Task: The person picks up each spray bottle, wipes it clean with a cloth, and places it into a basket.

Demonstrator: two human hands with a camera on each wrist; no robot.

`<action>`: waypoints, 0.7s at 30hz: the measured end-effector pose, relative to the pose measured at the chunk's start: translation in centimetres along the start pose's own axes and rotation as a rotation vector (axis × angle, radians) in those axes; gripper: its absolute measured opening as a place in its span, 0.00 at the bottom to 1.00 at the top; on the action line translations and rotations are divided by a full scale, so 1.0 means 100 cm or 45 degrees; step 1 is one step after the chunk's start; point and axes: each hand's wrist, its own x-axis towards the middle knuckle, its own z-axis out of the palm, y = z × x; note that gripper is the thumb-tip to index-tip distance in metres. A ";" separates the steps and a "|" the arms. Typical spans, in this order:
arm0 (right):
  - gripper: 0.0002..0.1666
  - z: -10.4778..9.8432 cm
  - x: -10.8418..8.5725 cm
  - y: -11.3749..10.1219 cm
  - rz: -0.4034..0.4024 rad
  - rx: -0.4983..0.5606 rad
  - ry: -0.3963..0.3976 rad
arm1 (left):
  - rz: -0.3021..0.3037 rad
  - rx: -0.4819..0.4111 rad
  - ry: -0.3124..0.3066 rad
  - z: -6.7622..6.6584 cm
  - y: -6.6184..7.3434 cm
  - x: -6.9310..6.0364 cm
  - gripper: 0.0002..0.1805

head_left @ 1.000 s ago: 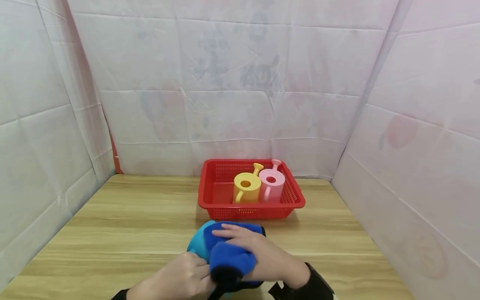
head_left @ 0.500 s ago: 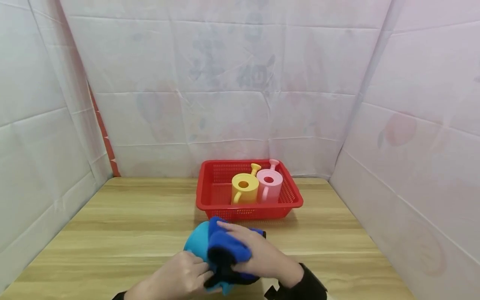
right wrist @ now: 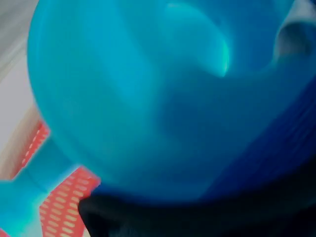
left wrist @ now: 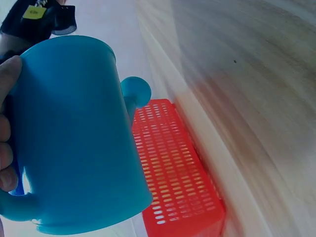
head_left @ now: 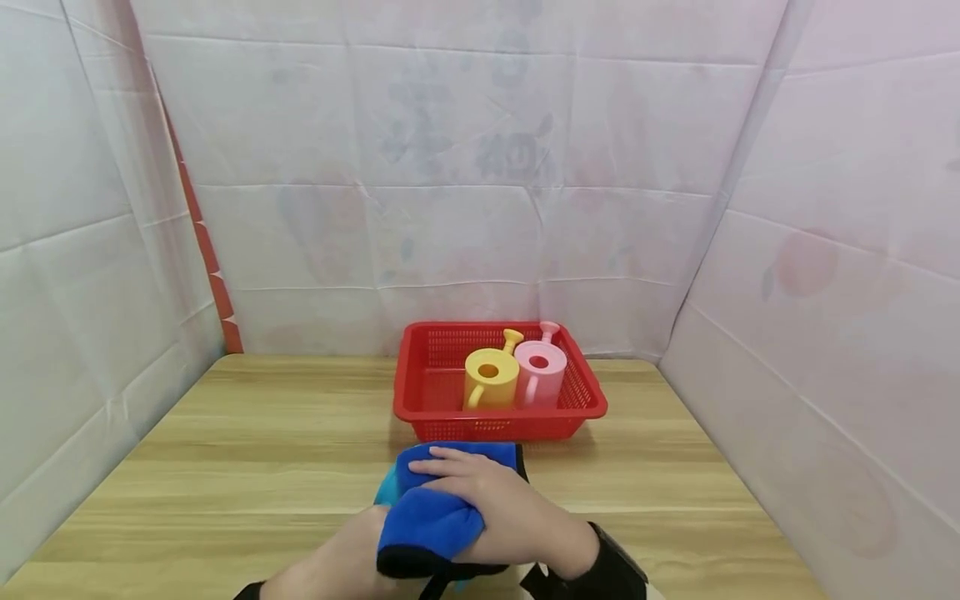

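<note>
A turquoise toy watering can (left wrist: 79, 133) is held over the near part of the table, tipped on its side. My left hand (head_left: 337, 554) grips it by the handle, the fingers partly hidden under the cloth in the head view. Over the can's body lies a blue cloth (head_left: 427, 525) with black edging. My right hand (head_left: 506, 508) holds this cloth against the can, fingers spread across it, while a loose flap hangs over toward the left hand. The right wrist view is filled by the can's round end (right wrist: 123, 98) and its spout (right wrist: 39, 173).
Just beyond the hands stands a red perforated basket (head_left: 502, 414). A yellow watering can (head_left: 491, 383) and a pink one (head_left: 542, 383) are upright side by side in its right half. Pale sheeting (head_left: 450, 233) walls the wooden table (head_left: 247, 467) at the back and sides.
The right hand has rubbed the cloth back and forth over the can. The cloth now covers more of the can and its flap hangs farther left, over the left hand.
</note>
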 end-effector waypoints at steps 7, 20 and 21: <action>0.29 -0.004 -0.007 0.040 0.208 0.679 0.130 | 0.266 0.420 0.009 -0.006 0.014 0.015 0.15; 0.34 -0.001 -0.001 0.016 0.085 0.268 -0.053 | -0.180 -0.114 -0.221 -0.005 0.013 0.009 0.14; 0.33 -0.001 0.001 0.011 0.051 0.191 -0.069 | -0.386 -0.358 -0.260 -0.006 0.013 0.007 0.22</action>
